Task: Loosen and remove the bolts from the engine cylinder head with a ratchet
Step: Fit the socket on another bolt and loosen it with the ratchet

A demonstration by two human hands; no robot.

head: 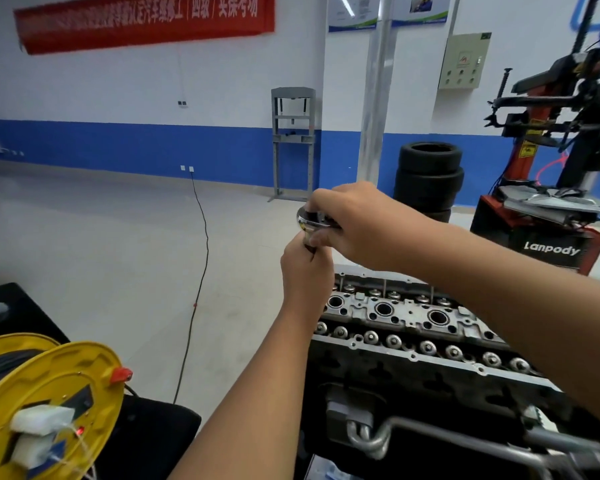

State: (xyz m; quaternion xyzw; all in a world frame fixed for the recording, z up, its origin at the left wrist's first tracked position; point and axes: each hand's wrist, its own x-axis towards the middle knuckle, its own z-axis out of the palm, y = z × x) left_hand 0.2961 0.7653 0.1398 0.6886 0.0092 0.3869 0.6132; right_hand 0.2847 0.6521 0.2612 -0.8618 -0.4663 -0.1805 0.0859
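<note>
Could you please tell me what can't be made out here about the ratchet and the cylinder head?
- Ratchet handle, head view: hidden inside the right hand.
- Whatever sits under its head: wrapped by the left hand.
- Cylinder head right end: covered by the right forearm.

Single head cam, wide-angle, looking forward and slightly down from just behind the cylinder head, which sits close at lower right. Far wall runs well beyond it; cable reel sits near, lower left.
</note>
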